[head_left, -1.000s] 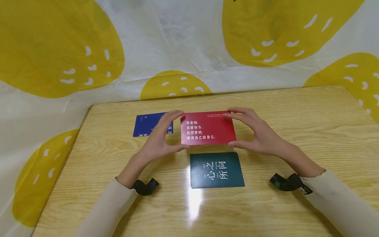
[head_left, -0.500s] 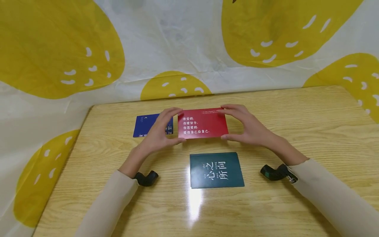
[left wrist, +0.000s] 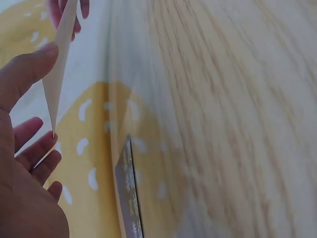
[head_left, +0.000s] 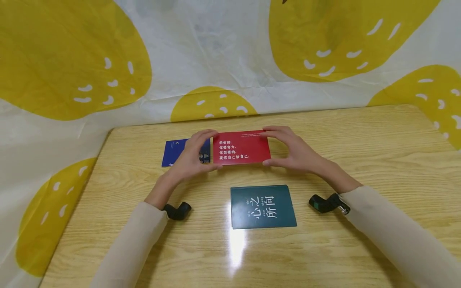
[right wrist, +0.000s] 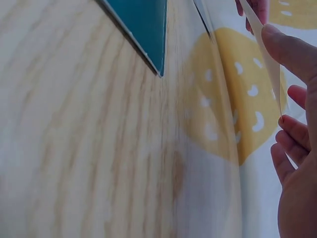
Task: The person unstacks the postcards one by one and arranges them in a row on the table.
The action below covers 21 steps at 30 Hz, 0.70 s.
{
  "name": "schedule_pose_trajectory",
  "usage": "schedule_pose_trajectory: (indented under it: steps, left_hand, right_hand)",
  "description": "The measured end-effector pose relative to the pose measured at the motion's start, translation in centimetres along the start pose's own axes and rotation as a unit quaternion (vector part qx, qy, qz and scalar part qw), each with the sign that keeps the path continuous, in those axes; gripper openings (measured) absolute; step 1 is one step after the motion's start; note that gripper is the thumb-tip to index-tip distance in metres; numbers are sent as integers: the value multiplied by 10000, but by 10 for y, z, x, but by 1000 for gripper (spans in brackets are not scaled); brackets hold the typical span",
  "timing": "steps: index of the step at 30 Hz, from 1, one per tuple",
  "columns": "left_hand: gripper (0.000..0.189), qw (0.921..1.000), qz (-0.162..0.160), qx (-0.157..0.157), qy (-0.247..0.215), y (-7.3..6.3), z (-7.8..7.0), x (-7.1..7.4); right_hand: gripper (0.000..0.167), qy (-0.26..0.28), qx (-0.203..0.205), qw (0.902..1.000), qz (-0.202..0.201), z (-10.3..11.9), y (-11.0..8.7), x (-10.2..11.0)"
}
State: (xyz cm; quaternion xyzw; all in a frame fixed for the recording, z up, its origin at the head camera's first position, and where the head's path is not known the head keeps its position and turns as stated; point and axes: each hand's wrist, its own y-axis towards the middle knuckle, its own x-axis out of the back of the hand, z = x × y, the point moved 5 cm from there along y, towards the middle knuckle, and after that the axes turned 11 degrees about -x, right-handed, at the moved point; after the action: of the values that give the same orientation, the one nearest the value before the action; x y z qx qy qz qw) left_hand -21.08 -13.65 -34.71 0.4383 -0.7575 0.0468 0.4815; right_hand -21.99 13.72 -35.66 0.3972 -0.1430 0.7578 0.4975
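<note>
Between both hands, a red card (head_left: pixel 242 147) with white printed characters is held above the table. My left hand (head_left: pixel 191 158) pinches its left end between thumb and fingers, and my right hand (head_left: pixel 300 152) pinches the right end the same way. In the left wrist view the pale underside of the card (left wrist: pixel 60 64) shows, apart from the tabletop. Behind the left hand lies a blue card (head_left: pixel 174 150), partly hidden by that hand. Nearer to me lies a small stack of dark green cards (head_left: pixel 263 207) with white characters, its edges slightly uneven.
The light wooden table (head_left: pixel 360 160) reaches back to a white cloth (head_left: pixel 223 48) with large yellow shapes, which hangs behind it and along the left side. A bright reflection lies on the wood below the green stack.
Both hands have carried the red card away from me and somewhat to the left. It now sits closer to the blue card. The green stack and blue card stay where they were.
</note>
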Motion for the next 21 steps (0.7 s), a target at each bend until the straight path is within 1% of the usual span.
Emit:
schedule_pose_trajectory:
  steps: [9,15,21]
  left_hand:
    - [86,9997,103,238,3,1,8,-4]
    - [84,9986,261,441,102,3,18,-7]
    - [83,9970,456,592,183,7,28,-11]
  right_hand:
    - [76,-35,-146,9997,217,-5,10,-7]
    - [75,19,-157,9994,300,-12,16,-13]
    - [74,-67,-204,9991,359,-16,21,-17]
